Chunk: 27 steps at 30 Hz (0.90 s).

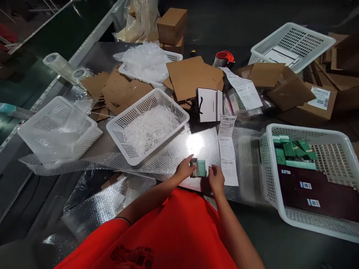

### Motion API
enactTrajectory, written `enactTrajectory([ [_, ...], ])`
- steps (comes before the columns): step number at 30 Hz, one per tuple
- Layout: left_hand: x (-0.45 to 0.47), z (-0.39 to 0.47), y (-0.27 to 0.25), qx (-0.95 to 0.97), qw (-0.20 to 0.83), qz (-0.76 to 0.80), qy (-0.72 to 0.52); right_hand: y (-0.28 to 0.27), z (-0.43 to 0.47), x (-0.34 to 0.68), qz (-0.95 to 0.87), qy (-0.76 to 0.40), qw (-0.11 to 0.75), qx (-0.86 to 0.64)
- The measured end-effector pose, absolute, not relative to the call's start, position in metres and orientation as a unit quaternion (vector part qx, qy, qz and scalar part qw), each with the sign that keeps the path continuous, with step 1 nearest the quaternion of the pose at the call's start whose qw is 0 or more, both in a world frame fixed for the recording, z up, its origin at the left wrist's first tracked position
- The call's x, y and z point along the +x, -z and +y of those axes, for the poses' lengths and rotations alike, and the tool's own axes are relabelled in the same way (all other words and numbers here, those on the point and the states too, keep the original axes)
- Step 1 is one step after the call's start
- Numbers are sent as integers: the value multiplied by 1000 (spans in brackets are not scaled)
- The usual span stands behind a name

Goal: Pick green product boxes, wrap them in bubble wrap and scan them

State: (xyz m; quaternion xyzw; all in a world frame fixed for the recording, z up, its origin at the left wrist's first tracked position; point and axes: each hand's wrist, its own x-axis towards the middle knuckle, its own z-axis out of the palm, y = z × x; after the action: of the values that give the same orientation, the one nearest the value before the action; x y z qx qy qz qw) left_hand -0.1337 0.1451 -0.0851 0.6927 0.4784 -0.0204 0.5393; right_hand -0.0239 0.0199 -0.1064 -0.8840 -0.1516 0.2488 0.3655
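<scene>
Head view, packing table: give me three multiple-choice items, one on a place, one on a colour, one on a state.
1. Where does the small green box lie?
A. In the basket of paper shreds
B. On the table between both hands
C. On the cardboard stack

2. What colour is the top worn by the person?
A. Red
B. Blue
C. White

3. How is the long label strip?
A. Rolled up
B. Crumpled in a basket
C. Lying flat on the table

Answers:
1 B: the left hand and right hand flank it on the metal table.
2 A: the red shirt fills the foreground.
3 C: it lies spread out flat beside the right hand.
</scene>
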Motion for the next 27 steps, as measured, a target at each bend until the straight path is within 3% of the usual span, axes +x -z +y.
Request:
enactTrajectory([
  [12,-133,143,90,684,519,509,60,95,32,-11,-173,-241,253,-921],
  [18,-160,161,74,780,430,452,57,63,51,-45,-230,-226,215,-922],
  [27,-250,197,65,886,275,345,140,46,77,-87,-223,-189,54,-955],
])
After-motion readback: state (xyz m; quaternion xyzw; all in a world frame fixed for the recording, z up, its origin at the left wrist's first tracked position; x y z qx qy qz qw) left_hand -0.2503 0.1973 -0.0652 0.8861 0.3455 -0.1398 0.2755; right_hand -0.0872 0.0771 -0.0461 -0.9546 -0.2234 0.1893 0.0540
